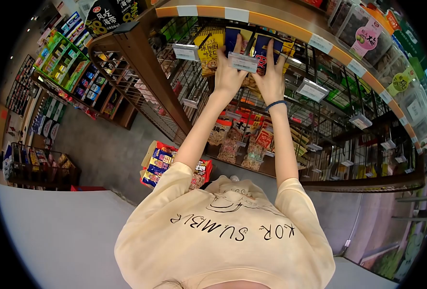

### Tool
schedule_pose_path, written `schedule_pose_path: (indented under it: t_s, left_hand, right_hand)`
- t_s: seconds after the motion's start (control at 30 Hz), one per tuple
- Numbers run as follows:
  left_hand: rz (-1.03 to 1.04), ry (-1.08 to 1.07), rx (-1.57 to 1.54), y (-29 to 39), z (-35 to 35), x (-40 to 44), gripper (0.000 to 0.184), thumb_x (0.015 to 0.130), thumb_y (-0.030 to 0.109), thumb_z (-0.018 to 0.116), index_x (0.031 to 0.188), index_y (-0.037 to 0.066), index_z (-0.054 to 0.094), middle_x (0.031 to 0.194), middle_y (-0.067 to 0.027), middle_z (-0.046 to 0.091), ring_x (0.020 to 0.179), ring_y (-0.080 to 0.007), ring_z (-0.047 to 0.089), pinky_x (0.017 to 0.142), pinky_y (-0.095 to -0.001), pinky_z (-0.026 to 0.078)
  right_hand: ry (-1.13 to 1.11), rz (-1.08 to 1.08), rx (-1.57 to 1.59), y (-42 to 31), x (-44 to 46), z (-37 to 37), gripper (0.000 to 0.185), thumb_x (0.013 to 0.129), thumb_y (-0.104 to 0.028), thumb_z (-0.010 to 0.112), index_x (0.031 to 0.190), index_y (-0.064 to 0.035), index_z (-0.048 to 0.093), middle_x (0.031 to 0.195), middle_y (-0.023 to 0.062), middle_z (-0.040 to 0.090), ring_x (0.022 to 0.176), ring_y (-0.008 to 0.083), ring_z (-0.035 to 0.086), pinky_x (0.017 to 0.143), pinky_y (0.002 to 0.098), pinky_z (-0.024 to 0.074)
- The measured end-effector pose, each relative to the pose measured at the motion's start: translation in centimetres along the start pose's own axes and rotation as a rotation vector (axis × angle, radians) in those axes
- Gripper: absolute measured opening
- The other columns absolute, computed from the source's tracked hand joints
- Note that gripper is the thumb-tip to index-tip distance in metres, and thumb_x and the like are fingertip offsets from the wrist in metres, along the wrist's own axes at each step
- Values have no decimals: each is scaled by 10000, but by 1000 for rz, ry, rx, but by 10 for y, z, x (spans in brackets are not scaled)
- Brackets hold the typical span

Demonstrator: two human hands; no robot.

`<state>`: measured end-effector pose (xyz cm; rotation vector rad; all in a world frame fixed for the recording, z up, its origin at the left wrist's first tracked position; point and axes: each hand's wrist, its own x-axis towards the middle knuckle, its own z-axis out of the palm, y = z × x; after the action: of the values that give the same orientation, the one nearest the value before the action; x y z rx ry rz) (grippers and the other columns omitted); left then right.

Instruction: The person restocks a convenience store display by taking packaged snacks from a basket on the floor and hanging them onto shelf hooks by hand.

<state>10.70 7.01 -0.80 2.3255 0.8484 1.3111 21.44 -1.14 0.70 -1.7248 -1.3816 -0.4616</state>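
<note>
My left hand reaches up to a hanging rack, its fingers around the lower part of a dark blue snack bag. Beside it my right hand, with a dark band on the wrist, has its fingers spread along a second dark blue snack bag with red lettering. A clear price tag holder sticks out between the hands and hides part of both bags and some fingers. Just left of my left hand hangs a yellow almond snack bag.
A box of packaged snacks stands on the floor by my left side. More bags hang lower on the rack. Price tag holders jut out at the right. Clear tubs line the shelf above. A brown post stands at the left.
</note>
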Motion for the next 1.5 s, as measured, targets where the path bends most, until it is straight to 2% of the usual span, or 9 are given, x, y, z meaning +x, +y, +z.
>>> schedule_pose_path:
  t_s: [0.27, 0.37, 0.5, 0.6, 0.77, 0.97, 1.03, 1.37, 1.5]
  left_hand:
    - [-83, -17, -163, 8, -6, -8, 762, 783, 270, 653, 1422, 249, 238, 1235, -314, 291, 1092, -465, 425, 841, -457, 454]
    - [58, 116, -88, 9, -7, -14, 568, 822, 261, 637, 1304, 44, 429, 989, -180, 609, 917, -352, 522, 883, -411, 367]
    - [0, 77, -50, 7, -8, -26, 499, 835, 253, 606, 1261, 58, 434, 1159, -226, 429, 1091, -392, 403, 903, -445, 370]
    - [-23, 73, -88, 7, -10, -35, 513, 852, 270, 577, 1282, 69, 384, 1252, -252, 302, 1154, -420, 352, 919, -461, 371]
    - [10, 189, -135, 17, -19, -57, 427, 879, 259, 555, 1239, 67, 432, 1274, -213, 271, 1125, -388, 396, 926, -431, 388]
    - [-86, 217, -302, 25, -45, -126, 321, 859, 160, 581, 1160, 75, 509, 1177, -119, 389, 1065, -271, 457, 898, -358, 389]
    - [-66, 262, -188, 19, -50, -162, 292, 858, 159, 572, 1135, 86, 515, 1129, -115, 422, 920, -265, 551, 781, -346, 465]
    - [-773, -106, -26, -27, -83, -395, 300, 874, 212, 522, 1147, 95, 483, 1156, -159, 442, 905, -336, 564, 744, -410, 469]
    - [-1062, -160, 86, -40, -92, -469, 376, 837, 224, 564, 1167, 74, 465, 1178, -181, 429, 967, -370, 551, 803, -433, 471]
  right_hand:
    - [0, 45, -4, -7, -2, -8, 832, 738, -244, 710, 1417, -196, 232, 1148, 219, 420, 707, 322, 618, 560, 380, 554]
    - [33, 24, 15, -5, -6, -6, 808, 734, -244, 716, 1402, -199, 263, 1193, 215, 384, 707, 329, 621, 568, 374, 559]
    - [6, 48, 41, -6, -18, -9, 755, 745, -228, 708, 1378, -196, 299, 1255, 205, 320, 865, 355, 602, 677, 399, 561]
    - [25, 62, 117, -11, -40, -9, 645, 778, -201, 676, 1335, -163, 354, 1325, 190, 219, 1175, 396, 401, 910, 456, 465]
    - [10, 182, 195, -19, -73, -11, 585, 805, -208, 659, 1304, -73, 385, 1329, 193, 208, 1226, 382, 317, 1004, 459, 345]
    - [0, 79, 161, -36, -132, -25, 437, 854, -117, 595, 1255, -42, 440, 1319, 165, 273, 1200, 334, 358, 964, 443, 362]
    - [-44, 21, 197, -37, -167, -17, 425, 853, -88, 588, 1251, -43, 446, 1308, 156, 307, 1202, 328, 367, 960, 435, 364]
    - [-1007, 110, 344, -33, -325, 21, 595, 791, -149, 620, 1311, -25, 358, 1294, 230, 340, 1208, 407, 330, 1002, 469, 296]
    - [-1195, -93, 365, -16, -345, 54, 605, 790, -170, 615, 1314, -19, 353, 1267, 245, 381, 1181, 407, 369, 991, 446, 320]
